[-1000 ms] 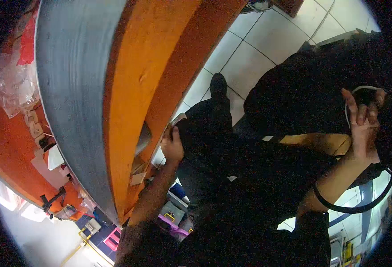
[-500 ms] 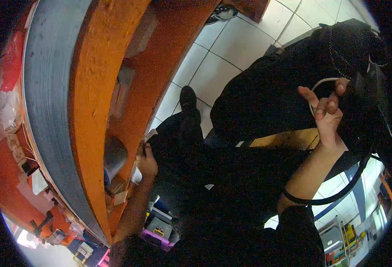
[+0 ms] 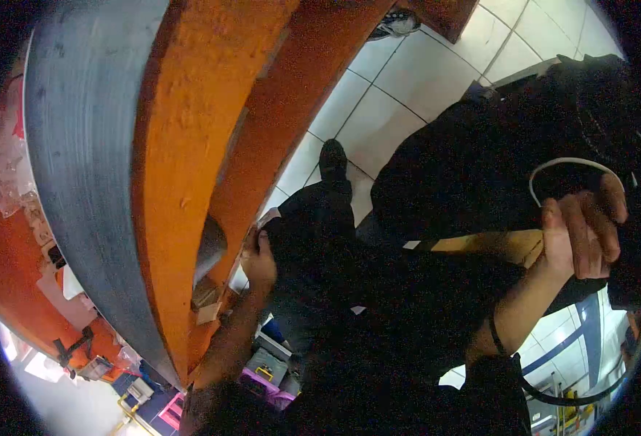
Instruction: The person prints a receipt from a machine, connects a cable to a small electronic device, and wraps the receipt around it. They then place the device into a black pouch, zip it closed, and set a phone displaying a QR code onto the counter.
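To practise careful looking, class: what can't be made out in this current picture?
All in the head view:
Bare left hand: shadow and blur obscure what its fingers touch.
Thin white curved cord: partly hidden by the bare right hand.
Rounded grey object: partly hidden by the bright orange wooden board.

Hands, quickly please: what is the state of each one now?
Left hand: near the orange shelf; open or closed cannot be told.
Right hand: fingers partly curled near a white loop; holding cannot be told.
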Demonstrator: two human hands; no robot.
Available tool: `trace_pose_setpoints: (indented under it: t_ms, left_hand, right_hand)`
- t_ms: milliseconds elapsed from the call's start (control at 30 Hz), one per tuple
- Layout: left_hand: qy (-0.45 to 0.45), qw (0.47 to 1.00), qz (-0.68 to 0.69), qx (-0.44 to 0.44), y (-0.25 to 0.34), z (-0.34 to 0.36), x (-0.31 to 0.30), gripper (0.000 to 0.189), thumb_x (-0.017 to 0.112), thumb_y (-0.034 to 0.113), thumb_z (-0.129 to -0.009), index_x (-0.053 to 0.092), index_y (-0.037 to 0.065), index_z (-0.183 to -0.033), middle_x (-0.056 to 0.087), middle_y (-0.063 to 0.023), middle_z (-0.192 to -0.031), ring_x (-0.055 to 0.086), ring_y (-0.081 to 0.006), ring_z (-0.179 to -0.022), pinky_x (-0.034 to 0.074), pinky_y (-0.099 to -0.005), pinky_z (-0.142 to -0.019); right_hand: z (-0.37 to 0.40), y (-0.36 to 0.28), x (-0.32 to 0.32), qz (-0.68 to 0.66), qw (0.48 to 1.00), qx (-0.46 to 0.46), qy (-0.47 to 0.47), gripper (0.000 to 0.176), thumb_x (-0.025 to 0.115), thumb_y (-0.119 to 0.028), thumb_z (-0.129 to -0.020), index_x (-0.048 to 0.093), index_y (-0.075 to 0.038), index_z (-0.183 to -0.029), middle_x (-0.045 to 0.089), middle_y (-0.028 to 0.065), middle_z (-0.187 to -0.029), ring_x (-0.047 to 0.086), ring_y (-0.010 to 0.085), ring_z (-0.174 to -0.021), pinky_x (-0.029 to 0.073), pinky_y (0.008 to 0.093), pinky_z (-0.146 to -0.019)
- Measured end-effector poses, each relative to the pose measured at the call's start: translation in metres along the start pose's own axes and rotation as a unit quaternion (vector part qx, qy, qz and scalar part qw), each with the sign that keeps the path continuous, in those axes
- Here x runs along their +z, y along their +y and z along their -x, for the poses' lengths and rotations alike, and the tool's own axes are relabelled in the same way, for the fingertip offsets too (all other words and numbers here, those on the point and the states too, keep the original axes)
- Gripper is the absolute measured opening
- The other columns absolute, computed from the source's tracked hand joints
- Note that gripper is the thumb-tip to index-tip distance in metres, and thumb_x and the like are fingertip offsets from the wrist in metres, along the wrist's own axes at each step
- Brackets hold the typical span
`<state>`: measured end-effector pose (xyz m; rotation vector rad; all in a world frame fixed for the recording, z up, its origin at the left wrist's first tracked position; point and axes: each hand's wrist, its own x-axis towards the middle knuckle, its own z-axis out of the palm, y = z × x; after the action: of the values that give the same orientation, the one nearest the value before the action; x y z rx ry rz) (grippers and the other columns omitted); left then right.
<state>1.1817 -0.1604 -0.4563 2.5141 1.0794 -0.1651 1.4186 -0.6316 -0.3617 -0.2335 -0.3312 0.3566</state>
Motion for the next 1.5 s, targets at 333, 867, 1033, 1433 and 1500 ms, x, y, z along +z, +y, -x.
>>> trace_pose_setpoints:
  t_ms: [333,867,1033,1433,1500]
  left_hand:
    - [-0.010,1.000,0.013,0.014,-0.015,-0.002,0.002,0.046,0.051,0.031,-0.100,0.058,-0.003,-0.131,0.060,-0.0272,-0.129,0.055,-0.0409,-0.123,0.040,-0.0429,-0.106]
    - [-0.014,1.000,-0.008,-0.016,-0.007,0.001,-0.001,0.048,0.053,0.032,-0.100,0.056,-0.003,-0.132,0.059,-0.0259,-0.131,0.055,-0.0390,-0.124,0.040,-0.0429,-0.106]
    - [-0.026,0.998,0.014,-0.048,-0.006,0.001,-0.001,0.048,0.053,0.032,-0.100,0.056,-0.003,-0.133,0.059,-0.0252,-0.131,0.055,-0.0382,-0.125,0.040,-0.0423,-0.106]
    - [-0.009,1.000,-0.005,0.012,-0.015,0.000,0.002,0.048,0.051,0.032,-0.100,0.055,-0.002,-0.134,0.059,-0.0250,-0.131,0.056,-0.0403,-0.123,0.041,-0.0431,-0.105]
    - [-0.020,0.999,0.039,-0.008,0.004,0.004,-0.004,0.047,0.052,0.031,-0.100,0.055,-0.001,-0.134,0.059,-0.0250,-0.131,0.056,-0.0405,-0.122,0.041,-0.0431,-0.105]
  right_hand:
    - [-0.006,-0.001,-0.002,-0.019,1.000,0.022,0.007,0.006,0.042,0.000,-0.097,0.045,-0.004,-0.101,0.067,0.0091,-0.059,0.058,0.0258,-0.035,0.024,0.0621,-0.115]
    - [0.008,-0.004,-0.015,0.039,0.999,-0.002,0.019,0.016,0.046,-0.020,-0.102,0.043,-0.009,-0.114,0.072,0.0021,-0.066,0.064,0.0290,-0.044,0.040,0.0685,-0.093]
    - [0.007,-0.013,-0.022,0.061,0.998,0.021,-0.024,0.018,0.049,-0.020,-0.101,0.044,-0.009,-0.114,0.072,0.0049,-0.069,0.065,0.0307,-0.045,0.038,0.0702,-0.093]
    - [0.008,-0.004,-0.015,0.022,0.999,-0.005,0.036,0.024,0.056,-0.015,-0.097,0.044,-0.008,-0.116,0.070,0.0045,-0.063,0.065,0.0326,-0.045,0.036,0.0712,-0.093]
    - [0.009,-0.006,-0.020,0.027,1.000,-0.005,-0.003,0.022,0.053,-0.016,-0.098,0.042,-0.008,-0.114,0.069,0.0032,-0.062,0.064,0.0322,-0.044,0.037,0.0705,-0.094]
